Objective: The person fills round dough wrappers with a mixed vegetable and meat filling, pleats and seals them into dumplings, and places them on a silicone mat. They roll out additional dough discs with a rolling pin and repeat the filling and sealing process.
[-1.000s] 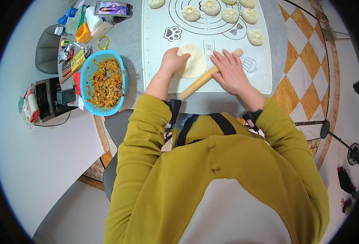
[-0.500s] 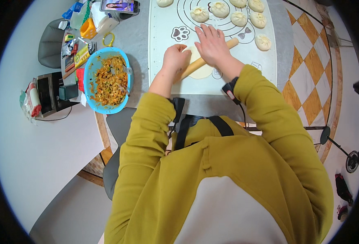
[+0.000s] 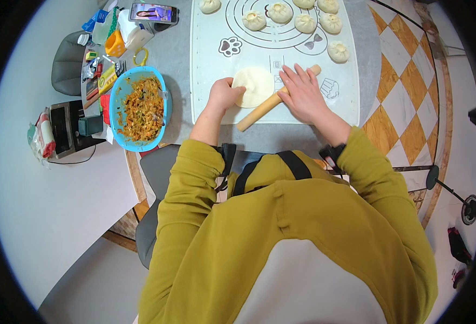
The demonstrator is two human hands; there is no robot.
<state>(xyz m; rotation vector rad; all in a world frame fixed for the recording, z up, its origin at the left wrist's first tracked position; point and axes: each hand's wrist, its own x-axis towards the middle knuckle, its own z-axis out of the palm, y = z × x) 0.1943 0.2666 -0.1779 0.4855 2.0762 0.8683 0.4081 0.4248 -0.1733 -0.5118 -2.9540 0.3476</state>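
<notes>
A flat round dough wrapper (image 3: 256, 85) lies on the white printed mat (image 3: 208, 65). My left hand (image 3: 225, 95) pinches its left edge between thumb and fingers. To the right of the wrapper, my right hand (image 3: 304, 93) lies with fingers stretched and spread over a wooden rolling pin (image 3: 263, 112). The pin slants from near left to far right, its near end by the mat's front edge, and lies close beside the dough. Several pleated buns (image 3: 305, 23) sit on the far part of the mat.
To the left stands a blue basin (image 3: 167, 108) of chopped orange-brown filling (image 3: 142, 109). Yellow-handled scissors (image 3: 140, 56) lie behind it. A phone (image 3: 154, 13) showing a person is propped at the far left, beside packets and bottles. A grey chair (image 3: 72, 59) stands beyond the table's left edge.
The rolling pin and my right hand have moved off the dough, toward the right and nearer me. The wrapper now shows whole, with my left hand still at its left edge. The view has shifted slightly.
</notes>
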